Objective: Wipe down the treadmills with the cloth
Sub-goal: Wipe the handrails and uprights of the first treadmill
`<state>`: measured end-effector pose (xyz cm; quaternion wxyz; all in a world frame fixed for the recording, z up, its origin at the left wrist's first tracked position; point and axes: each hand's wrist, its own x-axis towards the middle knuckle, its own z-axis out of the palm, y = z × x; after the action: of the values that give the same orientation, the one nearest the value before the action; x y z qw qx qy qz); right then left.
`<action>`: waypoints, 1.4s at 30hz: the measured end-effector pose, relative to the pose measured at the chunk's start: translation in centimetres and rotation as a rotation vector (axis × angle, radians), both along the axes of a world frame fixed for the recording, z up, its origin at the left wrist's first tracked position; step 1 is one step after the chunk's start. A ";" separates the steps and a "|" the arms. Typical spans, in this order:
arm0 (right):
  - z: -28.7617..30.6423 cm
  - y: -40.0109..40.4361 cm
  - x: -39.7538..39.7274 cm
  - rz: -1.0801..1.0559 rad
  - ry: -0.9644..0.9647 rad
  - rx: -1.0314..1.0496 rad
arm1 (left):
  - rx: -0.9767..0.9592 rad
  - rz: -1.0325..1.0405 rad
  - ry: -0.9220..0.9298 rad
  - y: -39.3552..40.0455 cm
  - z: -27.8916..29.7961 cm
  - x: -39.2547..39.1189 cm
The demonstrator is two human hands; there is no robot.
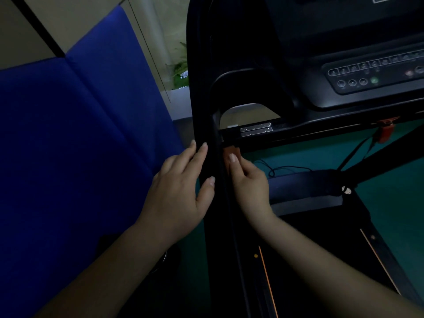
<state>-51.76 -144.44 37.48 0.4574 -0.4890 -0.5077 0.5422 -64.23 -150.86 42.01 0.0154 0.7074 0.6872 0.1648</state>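
Reaching forward in a dim room, both bare hands meet at the black upright post point(207, 125) on the left side of a black treadmill point(321, 125). In the head view, the left hand point(181, 191) lies against the outer face of that post with its fingers straight and slightly spread, the fingertips touching the dark frame and holding nothing. The right hand point(249, 182) sits just on the other side of the post, its thumb and curled fingers pinching a small reddish-brown cloth point(230, 154) pressed against the post's inner edge, directly below the silver grip plates point(255, 129) on the handrail. Higher and to the right, the treadmill's dark control console point(371, 76) shows rows of round buttons, one glowing green. A red safety clip point(386, 130) hangs under the console with a black cord trailing from it. The dark running deck point(321, 260), edged with thin orange stripes, stretches toward the viewer over a green floor point(390, 216). A blue padded wall panel point(68, 145) fills the left, with a green plant point(181, 70) beyond it.
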 end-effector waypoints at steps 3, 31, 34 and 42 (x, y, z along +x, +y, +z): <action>0.4 -3.0 1.5 0.017 0.017 0.102 | 0.009 -0.008 -0.019 0.0 -0.1 0.0; 0.9 -2.2 2.0 0.097 0.062 -0.087 | -0.010 0.020 -0.045 -0.1 -0.1 0.1; 2.8 -2.6 3.3 0.143 0.052 -0.172 | -0.051 0.007 -0.101 -0.1 0.1 -0.1; 11.5 -2.6 2.1 0.118 0.089 0.263 | 0.139 -0.046 -0.848 -2.5 6.6 2.6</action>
<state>-49.66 -147.03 48.95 0.5070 -0.3696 -0.5813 0.5181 -61.59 -153.36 48.59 0.2527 0.5915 0.5913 0.4865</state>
